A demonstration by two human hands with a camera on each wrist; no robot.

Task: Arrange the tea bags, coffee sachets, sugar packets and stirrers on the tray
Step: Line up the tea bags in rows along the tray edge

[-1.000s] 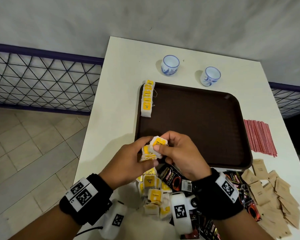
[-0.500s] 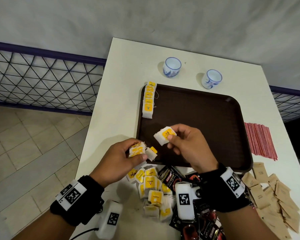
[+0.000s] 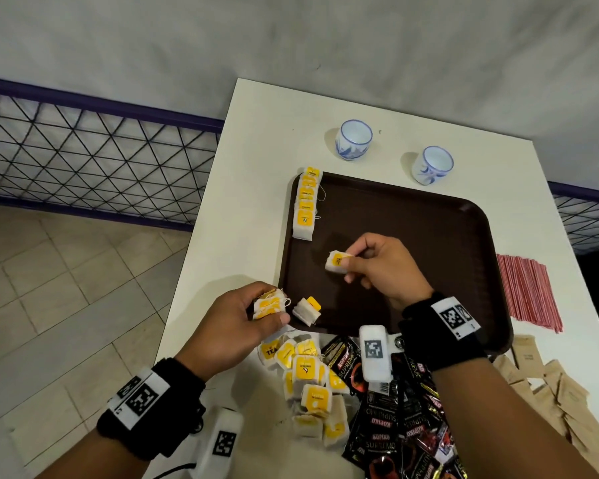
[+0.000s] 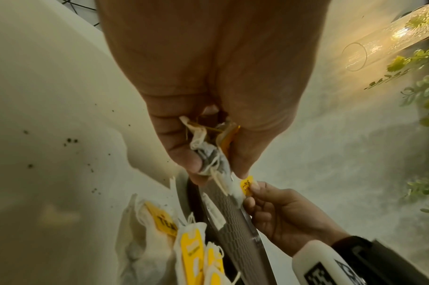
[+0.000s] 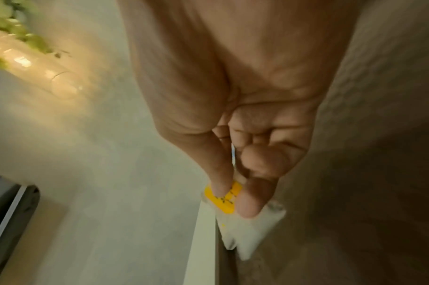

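The right hand (image 3: 382,271) pinches a single tea bag (image 3: 338,261) between thumb and forefinger, holding it over the left-centre of the brown tray (image 3: 429,236); in the right wrist view the thumb and fingertip press on the bag's yellow tag while the white pouch hangs below. The left hand (image 3: 236,326), at the lower left of the tray, has its fingers curled around a small bunch of tea bags (image 3: 268,305), and the left wrist view shows crumpled pouches and strings squeezed between its thumb and fingers. Just to the right of that bunch, one loose tea bag (image 3: 306,310) sits at the tray's near left corner, tilted on its edge.

A row of tea bags (image 3: 305,205) lies overlapped along the tray's left rim, running from the upper left corner downward. Below the tray, in the lower middle of the head view, a pile of tea bags (image 3: 305,382) lies on the white worktop (image 3: 256,167), touching a heap of black coffee sachets (image 3: 395,426) to its right. Brown sugar packets (image 3: 561,399) are scattered at the lower right, and a bundle of red stirrers (image 3: 529,292) lies just beside the tray's right edge. Two blue-and-white cups (image 3: 355,140) stand above the tray.
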